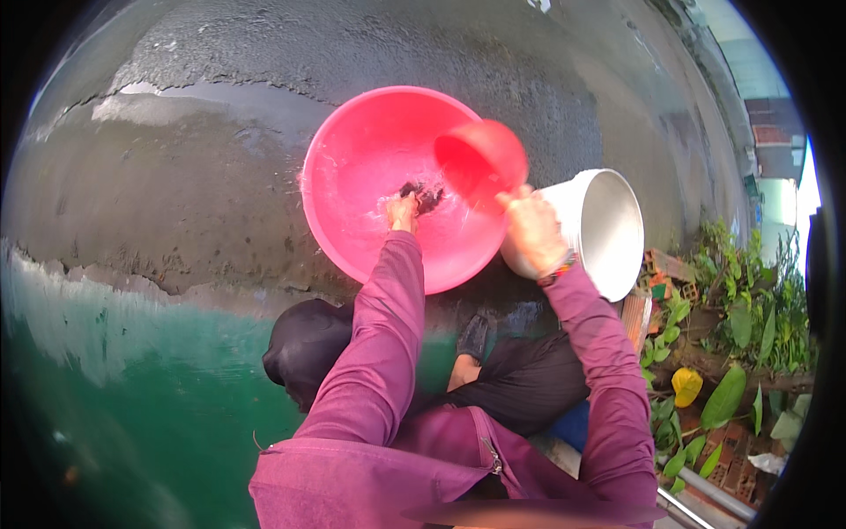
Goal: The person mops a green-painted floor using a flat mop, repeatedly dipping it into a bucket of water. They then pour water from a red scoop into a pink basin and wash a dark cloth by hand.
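Observation:
A wide pink plastic basin (348, 238) stands on the wet ground ahead of me. Inside it, my left hand (403, 212) is closed on a small dark wet clump (429, 197), whose kind I cannot make out. Water splashes around that clump. My right hand (535, 231) grips the handle of a red plastic dipper (489, 159), which is tilted over the basin's right side and blurred by motion. Just right of the basin, close to my right hand, a white bucket (573, 207) leans over with its mouth turned to the right.
Rough wet grey concrete (194, 194) spreads beyond the basin. Smooth green floor (176, 379) lies near me on the left. My dark shoe (473, 337) is just below the basin. At the right are hollow bricks (670, 266), leafy plants (749, 300) and metal rails (714, 494).

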`<state>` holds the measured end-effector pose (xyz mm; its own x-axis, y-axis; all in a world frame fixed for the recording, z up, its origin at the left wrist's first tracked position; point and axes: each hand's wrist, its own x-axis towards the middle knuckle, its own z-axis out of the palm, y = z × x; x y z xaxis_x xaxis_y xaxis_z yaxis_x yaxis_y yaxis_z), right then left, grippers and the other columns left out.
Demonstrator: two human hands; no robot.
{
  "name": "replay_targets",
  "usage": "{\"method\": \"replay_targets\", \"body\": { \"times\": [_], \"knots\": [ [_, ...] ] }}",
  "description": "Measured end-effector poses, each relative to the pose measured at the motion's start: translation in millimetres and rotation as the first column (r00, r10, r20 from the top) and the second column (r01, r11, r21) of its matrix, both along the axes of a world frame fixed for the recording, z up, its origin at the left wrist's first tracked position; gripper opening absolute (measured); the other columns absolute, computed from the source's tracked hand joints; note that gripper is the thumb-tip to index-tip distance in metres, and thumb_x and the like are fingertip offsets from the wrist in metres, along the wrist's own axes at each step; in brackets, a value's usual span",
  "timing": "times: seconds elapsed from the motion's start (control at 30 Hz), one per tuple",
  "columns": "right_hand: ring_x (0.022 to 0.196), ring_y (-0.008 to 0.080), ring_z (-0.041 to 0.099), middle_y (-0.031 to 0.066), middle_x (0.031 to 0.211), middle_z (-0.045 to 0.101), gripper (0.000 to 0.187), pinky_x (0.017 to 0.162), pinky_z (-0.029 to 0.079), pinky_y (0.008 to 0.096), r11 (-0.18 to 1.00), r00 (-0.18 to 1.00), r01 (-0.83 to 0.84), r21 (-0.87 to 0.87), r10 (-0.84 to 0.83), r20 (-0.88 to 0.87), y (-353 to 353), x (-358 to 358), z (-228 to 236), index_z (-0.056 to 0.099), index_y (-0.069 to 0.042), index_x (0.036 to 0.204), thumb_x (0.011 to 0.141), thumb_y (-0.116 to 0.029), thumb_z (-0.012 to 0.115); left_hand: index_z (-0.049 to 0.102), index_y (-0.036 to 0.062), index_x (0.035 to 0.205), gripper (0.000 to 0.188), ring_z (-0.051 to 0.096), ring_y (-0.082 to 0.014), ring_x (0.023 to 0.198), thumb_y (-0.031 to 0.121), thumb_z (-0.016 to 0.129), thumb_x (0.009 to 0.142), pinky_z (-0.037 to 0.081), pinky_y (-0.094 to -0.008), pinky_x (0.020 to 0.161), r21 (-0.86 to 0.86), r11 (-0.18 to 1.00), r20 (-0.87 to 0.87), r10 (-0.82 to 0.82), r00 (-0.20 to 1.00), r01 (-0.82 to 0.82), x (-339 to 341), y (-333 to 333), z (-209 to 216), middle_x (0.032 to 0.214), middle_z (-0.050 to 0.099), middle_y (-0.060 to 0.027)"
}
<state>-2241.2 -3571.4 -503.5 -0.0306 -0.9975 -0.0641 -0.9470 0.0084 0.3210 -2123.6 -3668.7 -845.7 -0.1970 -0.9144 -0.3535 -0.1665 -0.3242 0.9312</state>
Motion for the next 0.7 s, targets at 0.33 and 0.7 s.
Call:
{"method": "replay_targets", "body": {
  "times": [0.33, 0.7],
  "knots": [
    [0.092, 0.0349, 0.06, 0.0141, 0.106, 0.061, 0.037, 0.077, 0.049, 0.0437, 0.655, 0.664, 0.735, -0.176, -0.748, -0.01, 130, -128, 158, 0.062, -0.019, 0.111, 0.077, -0.005, 0.055, 0.049, 0.0144, 0.125, 0.046, 0.061, -0.0303, 0.094, 0.015, 0.056, 0.079, 0.047, -0.0413, 0.083, -0.053, 0.815, 0.377, -0.518, 0.768, 0.577, -27, -75, 201, 0.102, 0.064, -0.0146],
    [0.099, 0.0364, 0.054, 0.0162, 0.102, 0.059, 0.042, 0.084, 0.045, 0.0438, 0.945, 0.935, 0.305, -0.117, -0.274, 0.226, 101, -171, 48, 0.053, -0.008, 0.118, 0.077, -0.012, 0.058, 0.054, 0.0209, 0.123, 0.054, 0.059, -0.014, 0.087, -0.002, 0.062, 0.076, 0.048, -0.0275, 0.083, -0.655, 0.628, 0.071, -0.502, 0.862, 0.42, -28, -76, 326, 0.093, 0.06, -0.0043]
  ]
}}
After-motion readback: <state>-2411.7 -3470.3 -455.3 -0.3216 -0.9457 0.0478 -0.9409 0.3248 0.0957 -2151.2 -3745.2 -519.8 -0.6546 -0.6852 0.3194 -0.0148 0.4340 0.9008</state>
